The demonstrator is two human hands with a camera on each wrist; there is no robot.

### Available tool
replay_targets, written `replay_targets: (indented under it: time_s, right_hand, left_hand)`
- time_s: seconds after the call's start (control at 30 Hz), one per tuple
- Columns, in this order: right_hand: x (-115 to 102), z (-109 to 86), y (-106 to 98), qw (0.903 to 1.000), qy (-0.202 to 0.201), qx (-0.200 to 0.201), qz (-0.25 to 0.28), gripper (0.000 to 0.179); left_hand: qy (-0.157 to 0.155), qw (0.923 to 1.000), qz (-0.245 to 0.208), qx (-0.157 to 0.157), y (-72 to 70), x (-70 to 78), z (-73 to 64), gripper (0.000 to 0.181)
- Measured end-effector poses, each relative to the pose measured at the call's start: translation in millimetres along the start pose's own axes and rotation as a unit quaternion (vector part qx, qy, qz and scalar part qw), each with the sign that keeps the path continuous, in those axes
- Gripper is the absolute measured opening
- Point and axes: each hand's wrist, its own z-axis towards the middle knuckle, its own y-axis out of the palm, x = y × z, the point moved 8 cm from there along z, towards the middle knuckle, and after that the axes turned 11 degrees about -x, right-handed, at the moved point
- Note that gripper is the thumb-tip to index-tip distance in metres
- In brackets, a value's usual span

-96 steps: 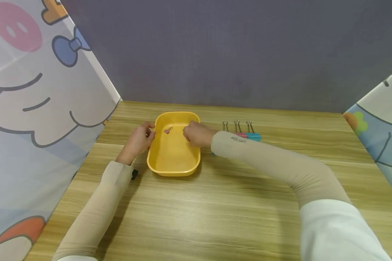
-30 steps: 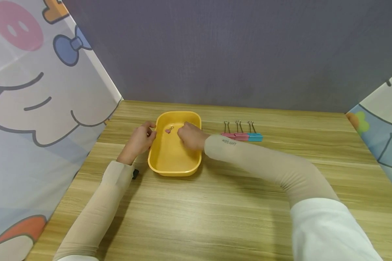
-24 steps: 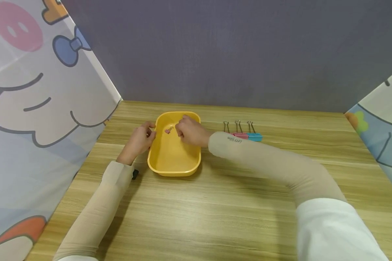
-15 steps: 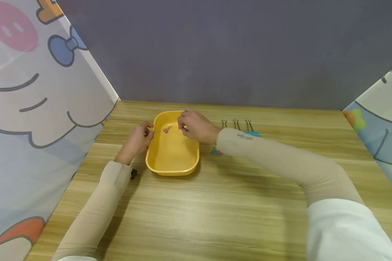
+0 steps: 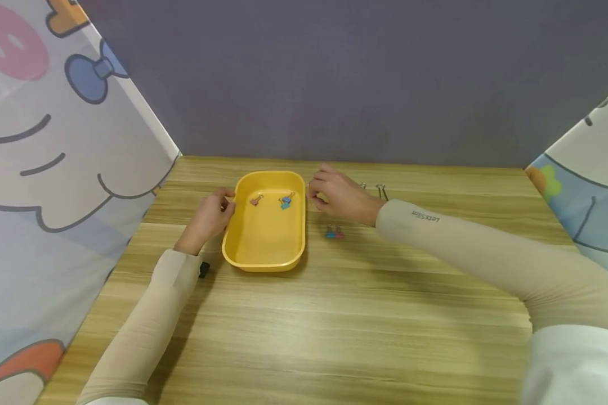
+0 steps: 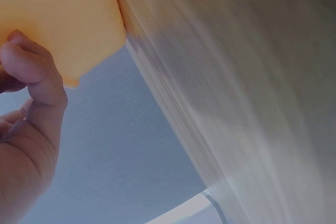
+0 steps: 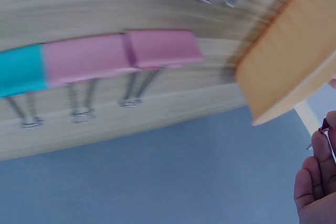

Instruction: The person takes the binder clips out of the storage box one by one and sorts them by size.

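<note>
A yellow plastic tray (image 5: 263, 264) stands on the table, with my left hand (image 5: 210, 218) at its left rim. The bent fingers and thumb of that hand hold the tray's side; the left wrist view shows the thumb and fingers (image 6: 31, 69) against the outer wall. Just right of the tray, my right hand (image 5: 340, 197) pinches a small, dark reddish-pink binder clip (image 7: 324, 126) between thumb and fingertips. Inside the tray lie a small pink binder clip (image 5: 255, 200) and small blue binder clips (image 5: 286, 202).
Large binder clips stand in a row right of the tray, a blue one (image 7: 21, 72) beside two pink ones (image 7: 86, 59); my right forearm (image 5: 436, 230) mostly covers them in the head view. Nearer lie small blue and pink clips (image 5: 335, 235). A grey panel (image 5: 334, 84) borders the table's back.
My right hand has left the tray and moved right, a small pink clip between its fingers. Blue clips in the tray, previously behind the hand, show now. The left hand keeps its place.
</note>
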Motion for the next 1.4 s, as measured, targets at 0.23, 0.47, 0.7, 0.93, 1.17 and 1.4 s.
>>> replay_targets:
  time_s: [0.23, 0.47, 0.7, 0.93, 1.17, 1.4]
  right_hand:
    - [8, -26.7, 1, 0.9997, -0.009, 0.019, -0.013, 0.007]
    - [13, -47.7, 6, 0.9992, -0.021, 0.035, -0.004, 0.006]
    - [22, -68.3, 20, 0.9995, -0.008, 0.029, -0.010, 0.010]
    - [27, -84.0, 33, 0.9999, 0.007, 0.009, -0.004, 0.010]
    - [33, -95.2, 47, 0.9996, 0.018, -0.017, 0.016, 0.010]
    - [36, -97.5, 60, 0.9983, 0.030, -0.046, 0.023, 0.011]
  left_hand:
    - [-0.003, 1.0000, 0.009, -0.001, -0.9, 0.1, 0.2, 0.031]
    - [-0.007, 0.9999, 0.007, -0.003, 0.1, 1.4, -0.4, 0.031]
    - [-0.009, 0.9999, 0.002, -0.003, 1.1, 0.0, -0.5, 0.031]
    - [-0.012, 0.9999, -0.001, -0.005, 1.0, -0.2, -0.1, 0.030]
    - [-0.011, 0.9999, 0.005, -0.003, 0.5, 0.3, -0.2, 0.030]
    - [-0.007, 0.9999, 0.010, -0.001, 0.6, 1.1, -0.2, 0.030]
